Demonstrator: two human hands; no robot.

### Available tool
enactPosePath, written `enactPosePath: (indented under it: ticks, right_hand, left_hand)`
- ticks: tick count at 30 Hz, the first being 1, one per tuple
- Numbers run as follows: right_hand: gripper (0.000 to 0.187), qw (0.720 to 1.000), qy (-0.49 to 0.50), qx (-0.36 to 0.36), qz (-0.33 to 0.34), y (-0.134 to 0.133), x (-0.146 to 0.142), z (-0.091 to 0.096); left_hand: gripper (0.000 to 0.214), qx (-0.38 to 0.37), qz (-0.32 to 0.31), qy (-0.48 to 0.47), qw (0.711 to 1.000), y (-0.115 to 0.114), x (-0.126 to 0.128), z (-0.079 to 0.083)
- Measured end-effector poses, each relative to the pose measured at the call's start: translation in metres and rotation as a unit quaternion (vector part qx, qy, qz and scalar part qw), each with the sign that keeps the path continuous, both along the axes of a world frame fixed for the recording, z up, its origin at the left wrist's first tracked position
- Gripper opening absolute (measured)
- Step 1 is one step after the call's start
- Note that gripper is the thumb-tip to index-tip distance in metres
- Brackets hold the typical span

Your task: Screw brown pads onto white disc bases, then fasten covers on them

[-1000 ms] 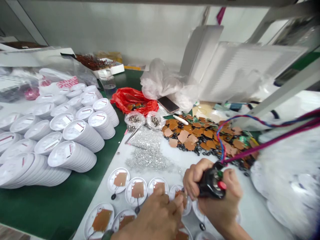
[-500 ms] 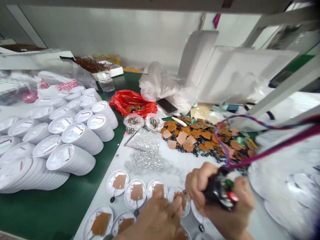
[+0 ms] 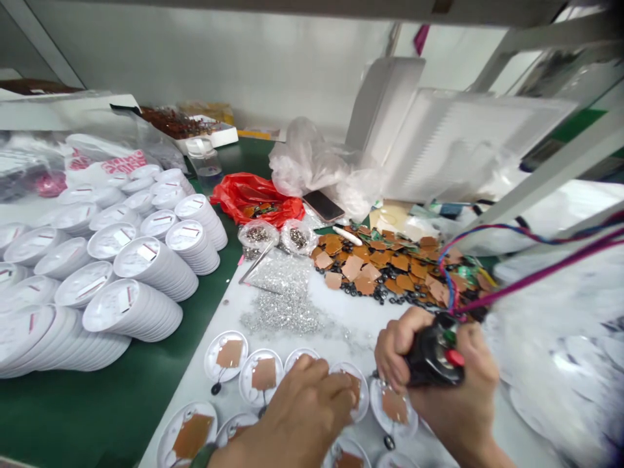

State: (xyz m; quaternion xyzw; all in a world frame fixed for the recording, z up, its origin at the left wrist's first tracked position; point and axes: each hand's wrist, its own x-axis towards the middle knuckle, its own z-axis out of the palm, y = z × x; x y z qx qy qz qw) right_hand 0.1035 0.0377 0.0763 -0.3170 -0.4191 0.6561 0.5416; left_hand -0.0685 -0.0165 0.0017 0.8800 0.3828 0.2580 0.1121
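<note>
My right hand (image 3: 439, 370) grips a black handheld tool (image 3: 433, 351) with a red button and a green part, and blue, red and magenta wires run from it to the upper right. My left hand (image 3: 292, 419) lies with its fingers on the rim of a white plastic disc (image 3: 358, 406) that carries a brown square pad. Other white discs with brown pads (image 3: 227, 356) lie in a row under both hands, and my palm hides part of them. A loose pile of brown squares and small black rings (image 3: 385, 266) lies beyond my right hand.
Several stacks of white discs (image 3: 141, 276) stand on a green mat to the left. Silver granules (image 3: 280, 312) are spread on the white board. Behind them are small bags of metal parts (image 3: 257, 237), a red bag (image 3: 256, 201), a phone (image 3: 322, 206) and white panels (image 3: 468, 143).
My right hand and the tool have risen slightly, showing more of a disc below them. My left hand has shifted onto the disc by its fingers. The whole view has drifted slightly.
</note>
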Motion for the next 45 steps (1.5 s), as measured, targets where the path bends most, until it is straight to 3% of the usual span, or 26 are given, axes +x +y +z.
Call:
enactPosePath:
  ticks: [4, 11, 14, 19, 22, 29, 35, 45]
  right_hand:
    - [0.054, 1.0, 0.026, -0.007, 0.013, -0.005, 0.0, 0.01]
    - [0.056, 0.994, 0.073, -0.015, 0.078, -0.012, 0.0, 0.024]
    - [0.057, 0.993, 0.071, -0.003, 0.093, -0.013, -0.005, 0.033]
    - [0.059, 0.995, 0.094, 0.017, 0.032, -0.016, -0.022, 0.04]
    - [0.058, 0.995, 0.089, 0.029, 0.04, -0.017, -0.031, 0.041]
    - [0.058, 0.996, 0.056, 0.029, 0.062, -0.019, -0.052, 0.046]
    - [0.062, 0.994, 0.079, 0.026, 0.064, -0.015, -0.07, 0.033]
    - [0.057, 0.997, 0.035, 0.014, 0.06, -0.016, -0.056, 0.024]
  left_hand:
    - [0.007, -0.066, 0.035, -0.048, 0.996, 0.011, 0.002, 0.01]
    - [0.019, -0.104, 0.034, -0.082, 0.991, 0.018, 0.005, 0.002]
    - [0.016, -0.143, 0.054, -0.128, 0.98, 0.016, -0.006, 0.007]
    - [0.022, -0.22, 0.125, -0.192, 0.948, 0.012, -0.035, 0.026]
    - [0.019, -0.243, 0.113, -0.243, 0.932, 0.008, -0.049, 0.03]
    - [0.019, -0.23, 0.133, -0.252, 0.93, -0.004, -0.049, 0.02]
    - [0.024, -0.216, 0.151, -0.263, 0.928, -0.005, -0.047, 0.014]
    - [0.016, -0.178, 0.112, -0.271, 0.939, -0.007, -0.05, 0.001]
